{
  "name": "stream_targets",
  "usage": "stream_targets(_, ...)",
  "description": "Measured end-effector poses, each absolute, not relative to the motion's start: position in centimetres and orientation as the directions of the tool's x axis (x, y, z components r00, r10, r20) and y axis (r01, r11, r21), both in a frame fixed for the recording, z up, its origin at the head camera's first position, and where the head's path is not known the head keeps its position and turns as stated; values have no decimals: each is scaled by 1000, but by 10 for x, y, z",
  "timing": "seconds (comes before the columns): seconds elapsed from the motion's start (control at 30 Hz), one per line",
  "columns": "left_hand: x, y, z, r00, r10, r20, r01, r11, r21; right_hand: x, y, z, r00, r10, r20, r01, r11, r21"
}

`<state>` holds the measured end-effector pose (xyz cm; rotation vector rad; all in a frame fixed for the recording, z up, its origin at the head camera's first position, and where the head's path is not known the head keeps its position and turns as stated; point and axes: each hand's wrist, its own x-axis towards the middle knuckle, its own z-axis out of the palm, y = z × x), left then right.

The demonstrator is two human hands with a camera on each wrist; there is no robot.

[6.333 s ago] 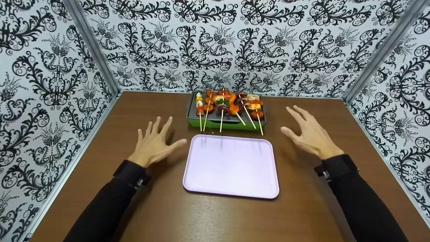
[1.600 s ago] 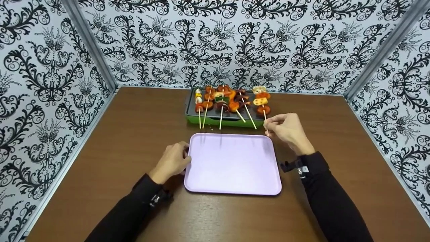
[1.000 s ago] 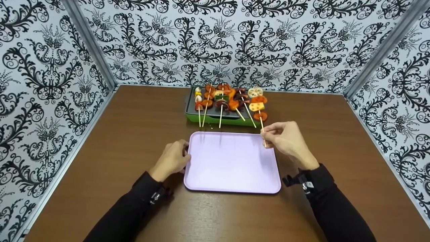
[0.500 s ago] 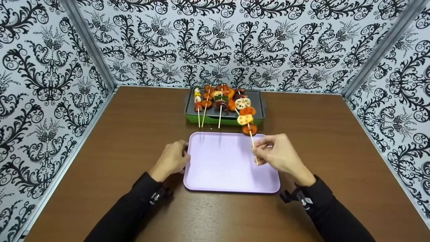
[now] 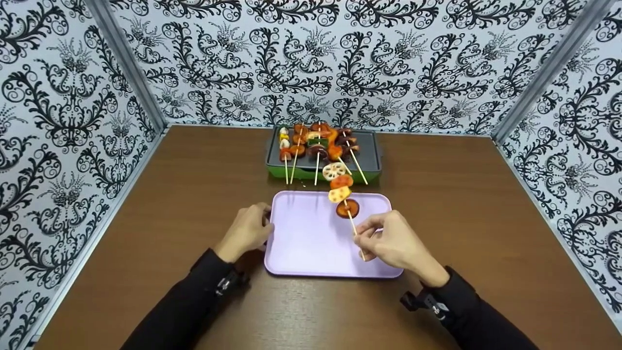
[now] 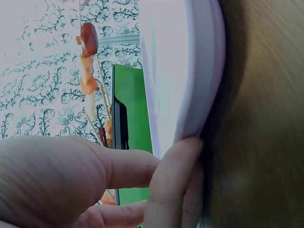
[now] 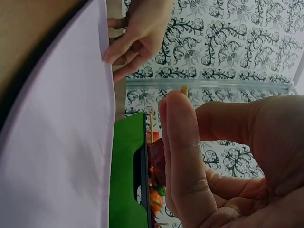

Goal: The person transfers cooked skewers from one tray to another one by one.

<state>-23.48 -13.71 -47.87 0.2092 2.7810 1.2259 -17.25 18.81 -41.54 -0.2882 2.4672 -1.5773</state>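
In the head view my right hand (image 5: 391, 240) pinches the bare stick end of a skewer (image 5: 340, 194) threaded with a lotus root slice and red, yellow and brown pieces. The skewer is held above the lilac tray (image 5: 311, 243), its far end pointing toward the grill (image 5: 371, 150). My left hand (image 5: 247, 233) grips the tray's left edge. In the left wrist view the left fingers (image 6: 173, 183) close on the tray rim. The right wrist view has the right fingers (image 7: 183, 152) pressed together, with a stick tip just showing between them.
Several other skewers (image 5: 318, 141) lie on the dark plate of the green grill, sticks overhanging its front edge. The brown table (image 5: 204, 170) is bordered by patterned walls (image 5: 311, 63) at the back and both sides.
My right hand has taken the rightmost skewer off the grill and moved it left and nearer, over the tray. My left hand came to the tray's edge earlier and has stayed there.
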Motion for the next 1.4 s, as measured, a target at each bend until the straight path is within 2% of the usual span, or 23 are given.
stream_targets(0.5,-236,-137,-479,-986,156,-65,54,654,755,-172,158,-454,-928,-364,-82,-85,419,-904)
stream_targets(0.77,-239,-138,-477,-985,164,-62,72,703,707,-169,129,-464,-902,-407,-142,-17,364,-931)
stream_targets(1.13,-241,-138,-471,-969,176,-173,-13,665,747,-166,99,-472,-886,-429,-178,30,331,-943)
stream_targets(1.4,-245,-141,-470,-970,193,-150,30,703,710,-163,81,-476,-880,-432,-197,76,282,-956)
